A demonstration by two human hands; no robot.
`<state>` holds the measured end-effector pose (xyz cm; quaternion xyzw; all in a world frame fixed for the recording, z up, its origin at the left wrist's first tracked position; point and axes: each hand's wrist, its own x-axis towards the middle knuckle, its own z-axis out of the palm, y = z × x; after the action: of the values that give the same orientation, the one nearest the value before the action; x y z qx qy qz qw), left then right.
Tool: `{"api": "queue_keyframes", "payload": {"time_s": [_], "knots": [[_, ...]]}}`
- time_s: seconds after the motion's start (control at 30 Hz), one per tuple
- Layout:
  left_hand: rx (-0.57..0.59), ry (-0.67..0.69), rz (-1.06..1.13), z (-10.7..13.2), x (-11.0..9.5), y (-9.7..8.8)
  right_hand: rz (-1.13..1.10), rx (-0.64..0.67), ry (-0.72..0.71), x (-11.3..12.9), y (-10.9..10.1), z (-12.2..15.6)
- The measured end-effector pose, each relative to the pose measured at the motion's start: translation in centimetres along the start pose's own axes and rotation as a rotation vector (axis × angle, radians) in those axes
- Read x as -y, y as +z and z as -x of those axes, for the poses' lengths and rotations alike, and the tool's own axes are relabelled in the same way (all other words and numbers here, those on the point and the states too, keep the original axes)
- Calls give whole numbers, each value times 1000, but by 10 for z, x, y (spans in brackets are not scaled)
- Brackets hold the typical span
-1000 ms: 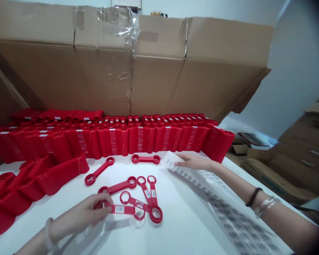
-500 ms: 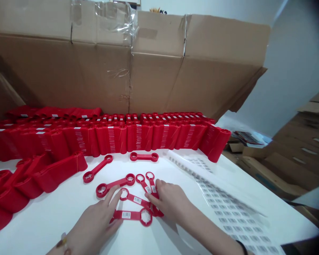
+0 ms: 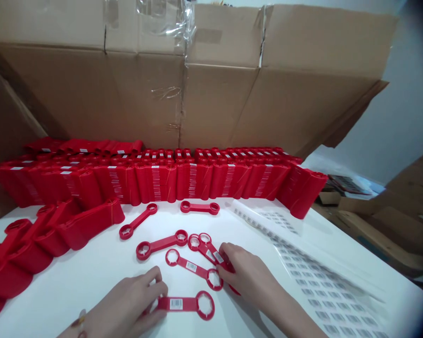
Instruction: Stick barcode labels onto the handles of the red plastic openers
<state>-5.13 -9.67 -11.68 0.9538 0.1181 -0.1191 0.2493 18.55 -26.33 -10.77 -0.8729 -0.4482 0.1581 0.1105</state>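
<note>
My left hand [image 3: 132, 300] is closed around one end of a flat red plastic ring wrench [image 3: 186, 304], with a ring at each end and a barcode label on its handle. My right hand [image 3: 245, 270] has its fingers closed over the lower part of a labelled red ring wrench [image 3: 215, 253], whose upper ring overlaps that of another ring wrench [image 3: 199, 246]. Between my hands lies a third labelled ring wrench [image 3: 191, 266], its right ring close to my right fingertips. Farther back, an unheld ring wrench [image 3: 162, 243] rests on the white table [image 3: 102, 272].
Bundled stacks of red wrenches [image 3: 193, 180] line the table's back before a large cardboard box [image 3: 215, 103]. More stacks [image 3: 88, 225] lean at left. Two loose wrenches [image 3: 200, 207] [image 3: 138, 220] lie mid-table. Barcode label sheets [image 3: 313, 277] cover the right side.
My left hand has drawn its wrench toward me, away from the middle one. The two wrench rings at my right hand have come closer together and overlap. The view has shifted slightly.
</note>
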Motion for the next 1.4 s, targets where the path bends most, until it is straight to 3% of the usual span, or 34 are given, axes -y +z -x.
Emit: {"api": "queue_keyframes", "payload": {"time_s": [0.2, 0.4, 0.5, 0.9, 1.13, 1.4], "knots": [[-203, 59, -2, -25, 5, -8, -89, -21, 22, -19, -7, -2], [-209, 98, -44, -54, 16, 2, -272, -55, -108, -17, -4, -1], [-211, 92, -28, -60, 19, 4, -274, -30, -96, -8, 4, 2], [-172, 147, -30, -57, 12, -5, -198, 19, -189, -7, 6, 2], [-73, 148, -58, -48, 5, -7, -110, -1, -242, -1, 6, 3], [-88, 193, -215, -49, 4, 1, -249, -20, -235, -12, -1, -5]]}}
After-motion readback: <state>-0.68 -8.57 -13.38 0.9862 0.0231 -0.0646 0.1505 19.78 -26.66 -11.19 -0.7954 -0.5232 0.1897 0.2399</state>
